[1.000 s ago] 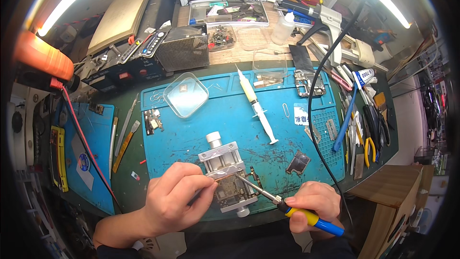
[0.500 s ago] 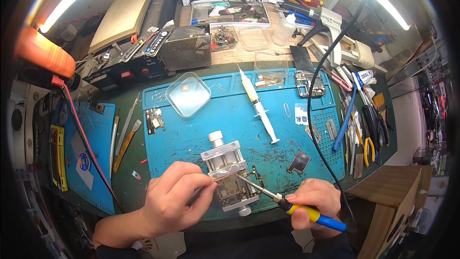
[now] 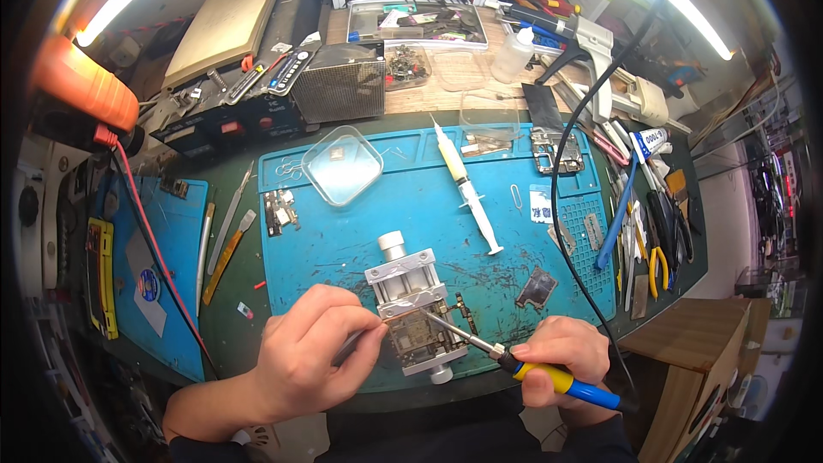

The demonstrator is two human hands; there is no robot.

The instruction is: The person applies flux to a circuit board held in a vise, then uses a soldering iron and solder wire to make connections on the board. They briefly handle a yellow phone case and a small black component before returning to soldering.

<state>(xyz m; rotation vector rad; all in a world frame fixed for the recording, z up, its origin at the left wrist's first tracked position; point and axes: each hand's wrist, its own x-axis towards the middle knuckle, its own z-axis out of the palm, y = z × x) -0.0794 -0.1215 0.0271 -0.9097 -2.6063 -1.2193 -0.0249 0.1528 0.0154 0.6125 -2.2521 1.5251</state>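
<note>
A metal clamp fixture (image 3: 403,274) with round knobs holds a circuit board (image 3: 420,334) close in front of me. My right hand (image 3: 566,356) is closed round the yellow and blue handle of a soldering iron (image 3: 463,334). The iron's tip meets the board area by the clamp's jaw. At the fixture's left side, my left hand (image 3: 317,351) pinches a thin copper-coloured strip (image 3: 399,315) that looks like desoldering braid and runs towards the iron's tip. Part of the strip is hidden by the fingers.
A syringe (image 3: 467,193) and a clear square dish (image 3: 342,165) lie on the blue mat (image 3: 343,240). Right of the fixture is a dark metal plate (image 3: 537,287). The iron's black cable (image 3: 591,300) crosses the mat's right side. Hand tools, including yellow-handled pliers (image 3: 658,270), crowd the right edge.
The whole view has shifted slightly, so the bench sits a little further right. Both hands, the iron and the strip keep nearly the same place at the fixture.
</note>
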